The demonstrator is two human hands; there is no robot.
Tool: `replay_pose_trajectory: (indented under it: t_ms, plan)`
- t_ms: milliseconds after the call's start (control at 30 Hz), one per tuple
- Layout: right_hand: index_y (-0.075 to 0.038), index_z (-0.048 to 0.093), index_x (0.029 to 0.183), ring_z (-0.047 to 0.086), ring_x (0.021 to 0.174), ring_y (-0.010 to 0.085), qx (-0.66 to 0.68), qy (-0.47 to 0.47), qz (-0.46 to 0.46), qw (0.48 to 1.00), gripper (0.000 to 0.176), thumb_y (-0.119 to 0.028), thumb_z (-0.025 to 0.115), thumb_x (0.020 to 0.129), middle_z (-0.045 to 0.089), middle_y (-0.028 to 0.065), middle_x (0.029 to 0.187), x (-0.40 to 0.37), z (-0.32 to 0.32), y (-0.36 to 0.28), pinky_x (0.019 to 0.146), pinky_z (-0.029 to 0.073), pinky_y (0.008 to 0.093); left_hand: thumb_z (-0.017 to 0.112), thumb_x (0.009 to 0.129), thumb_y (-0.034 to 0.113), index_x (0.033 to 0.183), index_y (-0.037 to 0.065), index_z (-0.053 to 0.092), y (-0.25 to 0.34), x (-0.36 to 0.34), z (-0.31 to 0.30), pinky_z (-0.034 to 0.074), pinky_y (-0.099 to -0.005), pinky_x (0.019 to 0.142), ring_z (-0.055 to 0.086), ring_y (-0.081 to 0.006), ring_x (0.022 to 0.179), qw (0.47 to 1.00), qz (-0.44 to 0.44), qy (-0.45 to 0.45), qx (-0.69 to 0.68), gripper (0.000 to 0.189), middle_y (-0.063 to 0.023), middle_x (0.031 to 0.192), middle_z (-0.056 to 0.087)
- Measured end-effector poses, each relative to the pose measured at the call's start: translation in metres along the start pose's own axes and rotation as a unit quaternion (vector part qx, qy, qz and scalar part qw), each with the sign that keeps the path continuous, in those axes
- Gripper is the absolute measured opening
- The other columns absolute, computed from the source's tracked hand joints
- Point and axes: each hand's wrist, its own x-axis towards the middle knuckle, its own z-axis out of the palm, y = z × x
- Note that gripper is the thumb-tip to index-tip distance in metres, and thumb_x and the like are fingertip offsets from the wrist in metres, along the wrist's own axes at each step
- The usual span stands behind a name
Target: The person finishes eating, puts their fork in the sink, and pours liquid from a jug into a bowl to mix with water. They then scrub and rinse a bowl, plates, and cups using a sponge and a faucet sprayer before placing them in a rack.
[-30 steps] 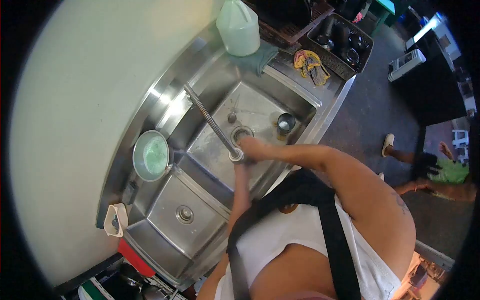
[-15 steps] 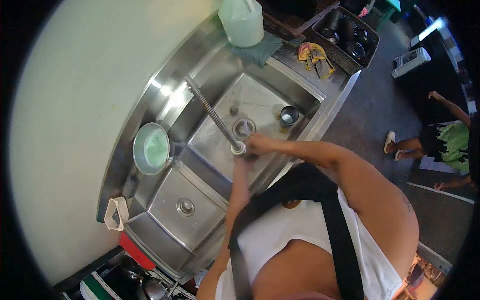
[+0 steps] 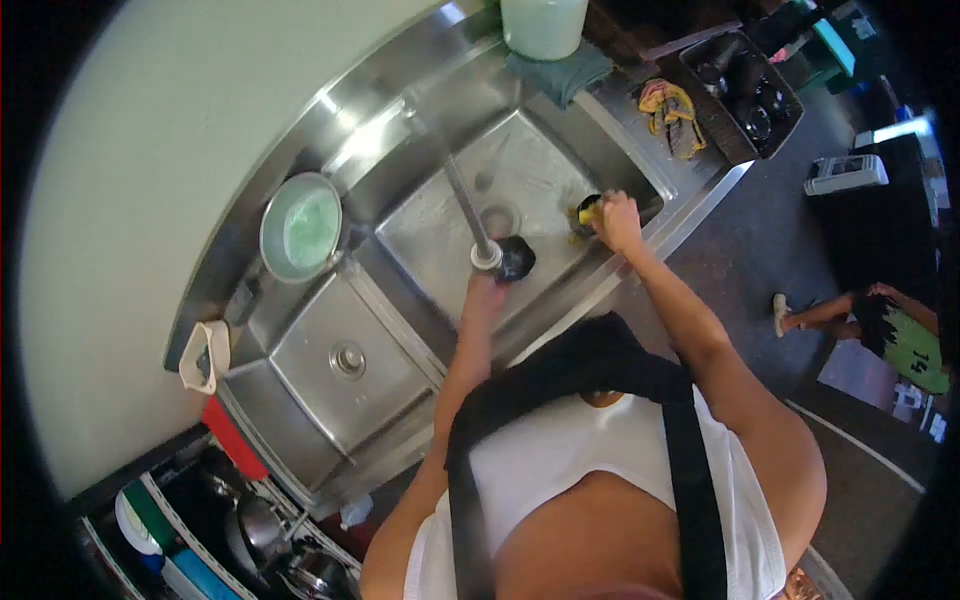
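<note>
My left hand [image 3: 487, 290] is under the faucet head [image 3: 486, 256] over the large sink basin. It is closed on a dark, rounded object [image 3: 516, 259], possibly a cup, whose kind I cannot make out; the faucet head partly hides the fingers. At the right side of the basin, my right hand [image 3: 619, 222] is closed on a small yellow sponge [image 3: 588, 214]. The sponge is at the mouth of a dark metal cup [image 3: 582, 229] on the basin floor. The hand partly covers this cup.
A bowl of green suds [image 3: 268, 240] stands on the ledge at left, by the smaller basin [image 3: 310, 375]. A white jug [image 3: 543, 28], yellow cloth [image 3: 668, 110] and rack of dark dishes [image 3: 735, 150] line the far end. Another person [image 3: 905, 345] is at right.
My right hand has moved from beside my left hand to the cup at the right, with a yellow sponge now visible. A dark object now shows at my left hand. The view has shifted.
</note>
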Motion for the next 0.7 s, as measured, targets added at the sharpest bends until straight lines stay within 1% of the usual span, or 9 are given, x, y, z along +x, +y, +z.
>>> replay_pose_trajectory:
  t_ms: [133,233,267,333,433,467,533,633,700]
  plan:
    - [-0.007,0.064,0.086,0.052,0.098,0.0316,0.047,0.08,-0.013,0.996,0.018,-0.02,0.067,0.073,0.057,0.0121,0.096,0.015,-0.029,-0.054,0.078,0.043,0.0417,0.054,0.09,0.031,0.122,0.019,0.05,0.014,-0.014,0.005,0.049,-0.0498,0.084,0.057,-0.0258,0.103,0.998,0.015,-0.027,0.061,0.035,-0.0055,0.116,0.057]
    - [-0.006,0.065,0.094,0.06,0.083,0.0352,0.253,-0.122,0.028,0.959,0.021,-0.023,0.059,0.083,0.059,0.0165,0.101,0.016,-0.002,-0.094,0.07,0.047,0.0457,0.054,0.09,0.025,0.122,0.014,0.05,0.022,-0.017,0.009,0.048,-0.0453,0.089,0.057,-0.0245,0.104,0.999,-0.002,0.032,0.022,0.035,-0.006,0.117,0.057]
    - [-0.005,0.063,0.1,0.063,0.076,0.0344,0.321,-0.232,0.104,0.913,0.025,-0.025,0.056,0.086,0.061,0.0178,0.102,0.014,-0.001,-0.112,0.066,0.049,0.0455,0.053,0.09,0.025,0.12,0.011,0.05,0.021,-0.017,0.01,0.048,-0.0424,0.086,0.058,-0.0232,0.101,0.996,0.044,0.041,0.06,0.033,-0.0073,0.112,0.059]
    - [-0.002,0.057,0.113,0.065,0.072,0.0294,0.593,-0.406,0.307,0.624,0.037,-0.03,0.054,0.089,0.062,0.0187,0.102,0.01,0.017,-0.137,0.065,0.051,0.0385,0.052,0.09,0.024,0.117,0.009,0.051,0.02,-0.02,0.007,0.049,-0.0394,0.084,0.059,-0.0219,0.097,0.99,0.089,0.052,0.099,0.031,-0.0085,0.107,0.061]
    - [0.0,0.053,0.117,0.065,0.078,0.0259,0.676,-0.387,0.268,0.567,0.039,-0.021,0.06,0.085,0.063,0.0162,0.1,-0.004,0.031,-0.161,0.071,0.052,0.0325,0.054,0.088,0.015,0.118,0.005,0.051,0.018,-0.024,-0.006,0.048,-0.0361,0.086,0.058,-0.0199,0.1,0.972,0.128,0.098,0.17,0.032,-0.0084,0.107,0.06]
    - [0.0,0.053,0.117,0.065,0.078,0.0259,0.675,-0.389,0.268,0.566,0.039,-0.021,0.06,0.085,0.063,0.0162,0.1,-0.009,0.034,-0.164,0.071,0.052,0.0325,0.054,0.086,0.008,0.117,0.003,0.053,0.019,-0.025,-0.012,0.049,-0.0344,0.085,0.058,-0.0191,0.099,0.963,0.137,0.118,0.198,0.032,-0.008,0.106,0.061]
    - [0.0,0.054,0.115,0.064,0.086,0.0229,0.558,-0.187,0.009,0.809,0.036,-0.008,0.062,0.081,0.061,0.0139,0.105,-0.016,0.042,-0.168,0.077,0.051,0.0317,0.055,0.083,0.001,0.116,0.001,0.055,0.024,-0.031,-0.011,0.049,-0.0327,0.085,0.058,-0.0183,0.098,0.954,0.146,0.138,0.225,0.033,-0.0075,0.105,0.061]
    - [0.0,0.054,0.115,0.061,0.093,0.0189,0.497,-0.1,-0.061,0.86,0.039,0.006,0.06,0.077,0.061,0.0108,0.106,-0.02,0.042,-0.16,0.08,0.051,0.0321,0.054,0.079,-0.007,0.109,-0.001,0.061,0.026,-0.032,-0.011,0.05,-0.0294,0.08,0.061,-0.0172,0.091,0.962,0.099,0.131,0.217,0.032,-0.0067,0.101,0.064]
    - [0.0,0.054,0.115,0.061,0.093,0.0179,0.551,-0.088,-0.058,0.828,0.039,0.007,0.058,0.077,0.061,0.0097,0.105,-0.019,0.048,-0.155,0.08,0.051,0.0322,0.054,0.077,-0.011,0.104,-0.002,0.064,0.026,-0.029,-0.008,0.05,-0.0288,0.078,0.063,-0.0173,0.085,0.935,0.169,0.109,0.293,0.03,-0.0069,0.097,0.065]
